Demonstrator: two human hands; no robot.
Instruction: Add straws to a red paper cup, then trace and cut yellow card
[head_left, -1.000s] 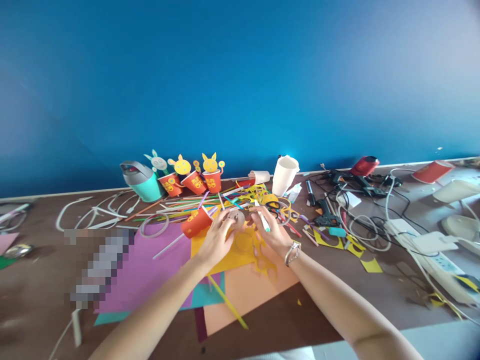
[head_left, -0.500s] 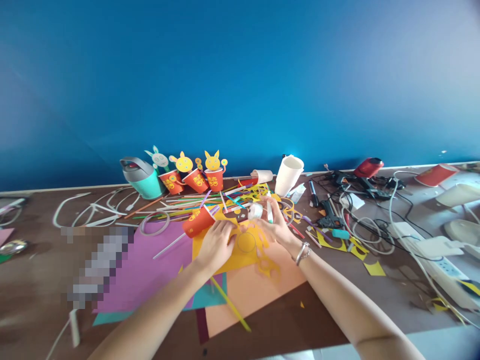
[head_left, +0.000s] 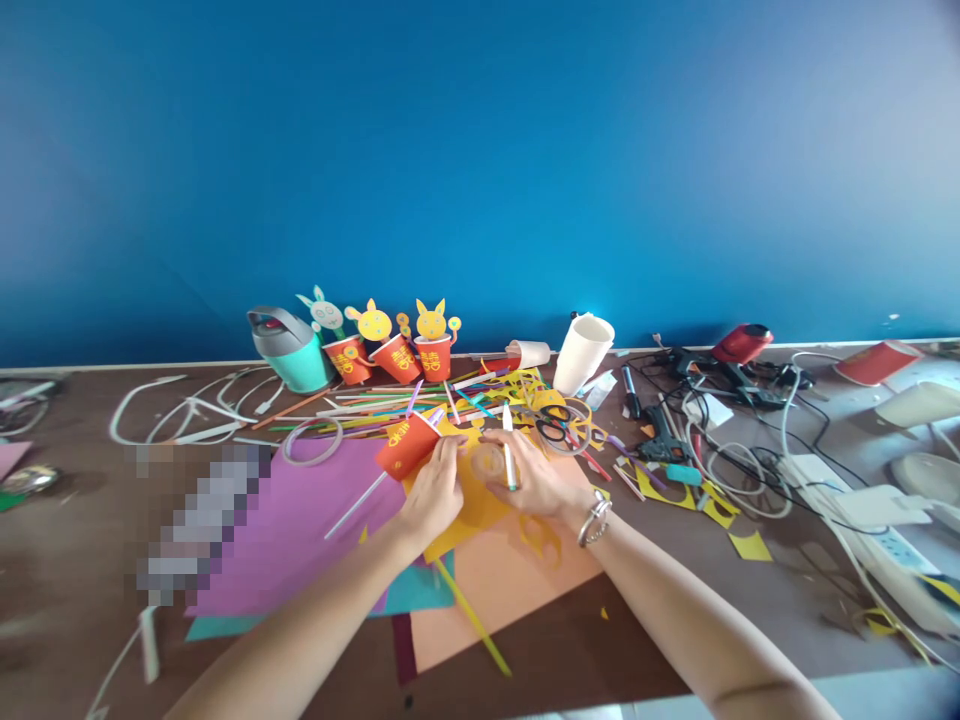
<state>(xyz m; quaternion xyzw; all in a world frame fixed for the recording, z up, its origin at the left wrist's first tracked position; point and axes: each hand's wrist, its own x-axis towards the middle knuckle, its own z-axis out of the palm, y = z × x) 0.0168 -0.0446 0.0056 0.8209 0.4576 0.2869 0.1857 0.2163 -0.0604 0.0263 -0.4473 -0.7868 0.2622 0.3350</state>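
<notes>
In my right hand (head_left: 536, 475) is a white marker (head_left: 509, 450) with a green end, pointing up between the fingers. The same hand's fingertips touch a clear round ring like a tape roll (head_left: 489, 462), which lies on a yellow paper sheet (head_left: 465, 515). My left hand (head_left: 436, 492) is closed at the sheet's left side, fingers together and bent onto the paper. Close to its fingertips lies a tilted red paper cup (head_left: 407, 446) with a straw. Black-handled scissors (head_left: 553, 424) rest just beyond my right hand.
Purple (head_left: 277, 540) and peach paper (head_left: 510, 600) lie under the yellow sheet. Behind stand a teal kettle-like container (head_left: 296, 355), red cups with paper animal faces (head_left: 433, 358) and white cups (head_left: 583, 355). Straws lie between. Glue guns (head_left: 660, 440), cables and a power strip (head_left: 862, 510) fill the right.
My right hand has moved left and down onto the yellow sheet, bringing the clear ring over it, near the drawn circle. The scissors have come into sight. My left hand has barely moved.
</notes>
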